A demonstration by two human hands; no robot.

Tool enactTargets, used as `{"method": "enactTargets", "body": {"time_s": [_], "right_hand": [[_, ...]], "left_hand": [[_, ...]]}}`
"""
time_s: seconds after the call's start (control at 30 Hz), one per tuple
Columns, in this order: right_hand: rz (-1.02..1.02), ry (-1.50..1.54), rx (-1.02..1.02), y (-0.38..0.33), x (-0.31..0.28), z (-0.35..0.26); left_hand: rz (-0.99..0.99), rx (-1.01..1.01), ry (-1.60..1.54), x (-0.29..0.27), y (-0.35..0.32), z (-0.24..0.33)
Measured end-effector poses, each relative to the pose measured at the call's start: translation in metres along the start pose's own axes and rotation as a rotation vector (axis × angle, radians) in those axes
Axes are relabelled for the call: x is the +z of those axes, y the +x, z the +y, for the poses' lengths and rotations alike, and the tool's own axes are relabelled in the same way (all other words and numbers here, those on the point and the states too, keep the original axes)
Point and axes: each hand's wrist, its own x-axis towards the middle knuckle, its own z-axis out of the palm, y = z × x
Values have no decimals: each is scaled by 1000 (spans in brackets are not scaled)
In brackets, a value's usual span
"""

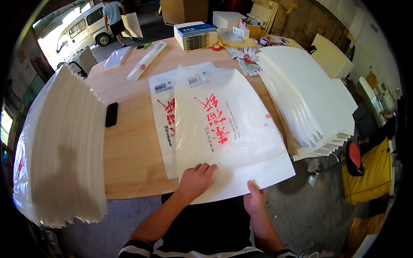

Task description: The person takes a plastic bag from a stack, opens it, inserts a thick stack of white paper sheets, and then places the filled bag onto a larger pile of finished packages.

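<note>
Pinching the near edge of a white sheet (pixel 241 185), thumb on top, the right grip (pixel 257 200) lies near the left grip (pixel 195 182), whose curled fingers rest over the sheet; whether they clasp anything cannot be told. The sheet reaches forward from both grips into a printed plastic bag (pixel 245 116), overlapping another bag (pixel 159 114) on the worktop (pixel 133 159).
</note>
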Motion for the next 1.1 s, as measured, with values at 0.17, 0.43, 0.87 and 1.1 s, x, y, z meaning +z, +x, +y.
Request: {"method": "enactTargets", "body": {"time_s": [0.17,0.43,0.87,1.1], "right_hand": [[125,-33,215,-16,3,19],[-4,109,145,-6,16,-16],[57,289,270,-9,34,-27],[8,144,217,4,26,-14]], "left_hand": [[95,-32,-170,-4,11,9],[192,-61,-56,-54,26,-7],[169,-28,-26,-94,-15,13],[71,-85,-38,-73,-31,15]]}}
